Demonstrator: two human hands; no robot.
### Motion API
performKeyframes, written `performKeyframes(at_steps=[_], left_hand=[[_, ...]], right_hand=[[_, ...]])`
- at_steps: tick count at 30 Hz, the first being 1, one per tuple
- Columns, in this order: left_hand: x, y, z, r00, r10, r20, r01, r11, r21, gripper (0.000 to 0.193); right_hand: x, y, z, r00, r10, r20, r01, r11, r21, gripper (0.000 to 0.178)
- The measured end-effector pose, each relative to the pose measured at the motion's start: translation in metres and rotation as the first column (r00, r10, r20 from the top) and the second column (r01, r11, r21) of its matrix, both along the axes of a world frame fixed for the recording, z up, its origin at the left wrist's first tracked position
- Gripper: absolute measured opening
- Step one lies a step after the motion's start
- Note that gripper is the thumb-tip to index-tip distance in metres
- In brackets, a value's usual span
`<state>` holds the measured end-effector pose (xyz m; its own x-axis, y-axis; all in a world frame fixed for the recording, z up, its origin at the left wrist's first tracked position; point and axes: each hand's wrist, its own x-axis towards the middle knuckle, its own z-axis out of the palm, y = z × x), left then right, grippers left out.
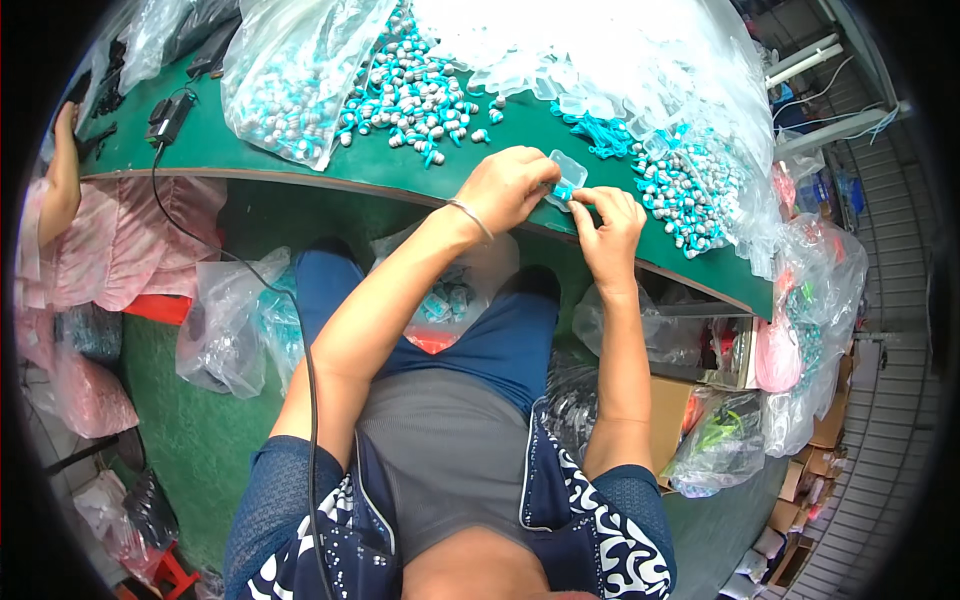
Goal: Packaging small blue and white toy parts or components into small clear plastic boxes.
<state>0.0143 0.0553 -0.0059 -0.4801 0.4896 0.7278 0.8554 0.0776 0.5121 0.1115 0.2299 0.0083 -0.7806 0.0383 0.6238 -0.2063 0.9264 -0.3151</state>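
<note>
Above the table's near edge, my left hand (508, 190), with a bangle at the wrist, pinches a small clear plastic case (570, 168). My right hand (612, 228) meets it from the right, thumb and forefinger closed on a small teal piece (563, 191) at the case's lower end. The fingertips hide part of both, so I cannot tell how far the teal piece sits inside. Just right of my hands lies a pile of small grey-and-teal parts (690, 190). Beyond my fingers is a bundle of teal strips (603, 135).
A green table (390, 178) carries a large heap of clear plastic pieces (600, 50), more grey-and-teal parts (410, 90) and a bag of them (285, 100). A black cable (225, 250) runs from a small black device (170, 118). Another person's arm (62, 180) is at far left.
</note>
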Motion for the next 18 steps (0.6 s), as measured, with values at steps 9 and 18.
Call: performKeyframes(at_steps=[9,18], left_hand=[[-0.009,0.004,-0.007,0.998,-0.049,-0.049,0.041,0.989,-0.144,0.010],[-0.012,-0.003,0.005,0.996,-0.056,0.071,0.071,0.970,-0.231,0.027]], right_hand=[[-0.002,-0.002,0.004,0.999,-0.008,0.035,0.002,0.987,0.164,0.006],[-0.005,0.007,0.006,0.994,0.002,0.109,-0.006,0.999,0.043,0.007]])
